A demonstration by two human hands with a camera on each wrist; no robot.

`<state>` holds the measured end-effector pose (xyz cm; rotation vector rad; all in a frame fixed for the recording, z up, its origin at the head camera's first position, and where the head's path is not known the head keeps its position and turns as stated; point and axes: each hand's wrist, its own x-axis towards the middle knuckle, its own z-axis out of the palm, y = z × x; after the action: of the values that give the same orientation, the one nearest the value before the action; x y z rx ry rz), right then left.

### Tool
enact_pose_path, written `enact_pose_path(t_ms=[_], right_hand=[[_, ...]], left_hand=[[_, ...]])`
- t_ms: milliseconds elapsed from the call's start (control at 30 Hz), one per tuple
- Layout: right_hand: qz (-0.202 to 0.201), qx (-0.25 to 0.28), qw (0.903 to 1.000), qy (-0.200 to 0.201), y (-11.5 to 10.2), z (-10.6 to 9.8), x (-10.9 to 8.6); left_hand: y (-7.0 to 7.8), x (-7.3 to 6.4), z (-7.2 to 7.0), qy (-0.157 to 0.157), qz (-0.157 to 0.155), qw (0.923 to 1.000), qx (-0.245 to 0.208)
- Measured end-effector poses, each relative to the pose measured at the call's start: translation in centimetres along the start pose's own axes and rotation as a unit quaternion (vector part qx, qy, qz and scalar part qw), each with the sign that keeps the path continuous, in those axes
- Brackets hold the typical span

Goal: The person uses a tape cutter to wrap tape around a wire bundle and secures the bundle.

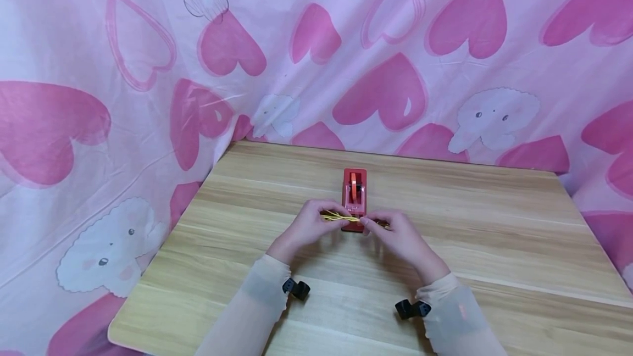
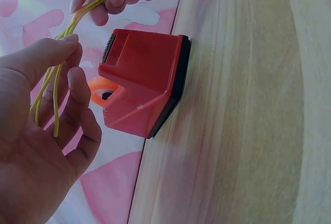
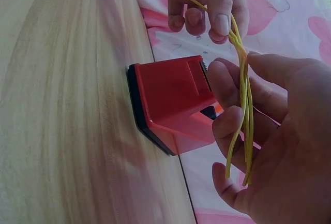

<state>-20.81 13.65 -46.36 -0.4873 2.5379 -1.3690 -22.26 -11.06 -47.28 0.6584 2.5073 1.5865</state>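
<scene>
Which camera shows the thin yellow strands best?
The right wrist view: the thin yellow strands look large there, with strand ends in frame above and below. The left wrist view is also close, but its top edge cuts them off; the head view shows them small and partly covered.

Your head view is bright and evenly lit; soft, faint shadows fall on the tabletop (image 1: 207, 246) below your left hand (image 1: 314, 220) and right hand (image 1: 399, 233). Both wrist views look dimmer and greyer to you, with a dull pinkish tint on the tabletop near the red dispenser (image 2: 147, 69). Up close you see the yellow strands (image 3: 243, 76) clearly; from the head they look less crisp.
</scene>
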Motion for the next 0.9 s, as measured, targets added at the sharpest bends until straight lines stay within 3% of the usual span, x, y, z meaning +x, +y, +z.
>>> enact_pose_path(t_ms=[200, 333, 600, 900], right_hand=[[-0.002, 0.01, 0.9997, 0.024, -0.14, 0.11, 0.0], [-0.007, 0.01, 0.9993, 0.036, -0.1, 0.22, -0.04], [-0.051, -0.02, 0.9968, 0.058, -0.06, 0.32, -0.1], [-0.106, -0.093, 0.9848, 0.102, 0.08, 0.53, -0.2]], left_hand=[[-0.01, 0.14, 0.23, 0.016, 0.035, 0.9991, 0.016], [0.08, 0.19, 0.33, 0.015, 0.041, 0.9988, 0.024], [0.26, 0.27, 0.29, -0.013, 0.017, 0.9991, 0.036], [0.31, 0.38, 0.28, -0.027, -0.003, 0.999, 0.037]])
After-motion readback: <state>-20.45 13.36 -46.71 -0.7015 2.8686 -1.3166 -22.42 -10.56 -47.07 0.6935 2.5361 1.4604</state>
